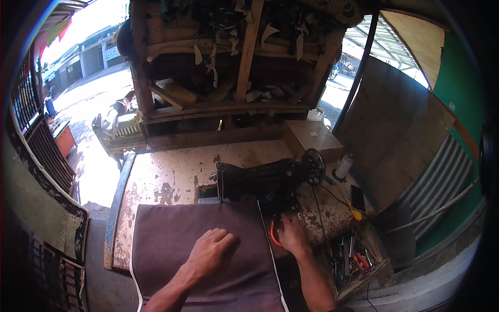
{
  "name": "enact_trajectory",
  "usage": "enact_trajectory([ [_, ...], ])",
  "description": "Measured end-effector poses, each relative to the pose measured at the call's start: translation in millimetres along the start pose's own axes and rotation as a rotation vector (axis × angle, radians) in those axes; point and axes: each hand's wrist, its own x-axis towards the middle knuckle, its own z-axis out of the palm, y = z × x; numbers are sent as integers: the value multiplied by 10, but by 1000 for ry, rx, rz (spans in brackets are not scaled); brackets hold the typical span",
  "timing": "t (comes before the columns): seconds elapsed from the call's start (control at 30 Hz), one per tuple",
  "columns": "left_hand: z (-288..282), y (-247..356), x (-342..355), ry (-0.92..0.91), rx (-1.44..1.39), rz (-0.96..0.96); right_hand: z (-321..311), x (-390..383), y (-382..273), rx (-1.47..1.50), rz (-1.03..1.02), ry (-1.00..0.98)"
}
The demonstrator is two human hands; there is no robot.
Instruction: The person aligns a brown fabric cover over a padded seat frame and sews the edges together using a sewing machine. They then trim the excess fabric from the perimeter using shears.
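A brown cloth panel (pixel 208 281) with white edging down both sides lies over the table's front edge, its far edge at the needle end of a black sewing machine (pixel 260 179). My left hand (pixel 215 249) rests on the middle of the cloth, fingers curled in a loose fist with nothing visible in them. Just right of the cloth, my right hand (pixel 292 236) is closed at the orange handle of a pair of scissors (pixel 273 234). The scissors' blades are hidden, and the fingertips are partly out of sight.
The machine stands on a worn wooden table (pixel 150 177). Behind its handwheel sits a cardboard box (pixel 314 136), with a thread cone (pixel 343 167) and a dark phone (pixel 357 198) to the right. An open drawer (pixel 358 260) holds tools. Wooden shelving (pixel 244 52) with cloth scraps rises behind.
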Motion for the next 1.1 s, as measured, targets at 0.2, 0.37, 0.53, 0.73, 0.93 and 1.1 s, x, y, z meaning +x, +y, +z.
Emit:
enact_trajectory([
  [0.2,-248,-153,84,157,18,-136,-284,169,-74,244,148,-207],
  [0.37,-522,-433,104,263,61,-171,-631,-377,-48,1541,429,-329],
  [0.53,-549,-676,188,254,85,-254,-731,-888,-839,2054,408,-668],
  [0.73,-605,-533,247,200,31,-153,-656,-821,-1523,2006,347,-957],
  [0.93,-523,-479,161,183,-54,-186,-570,-581,-1311,1871,282,-772],
  [1.1,-263,-948,186,173,-103,-289,-513,-501,-926,947,262,-237],
])
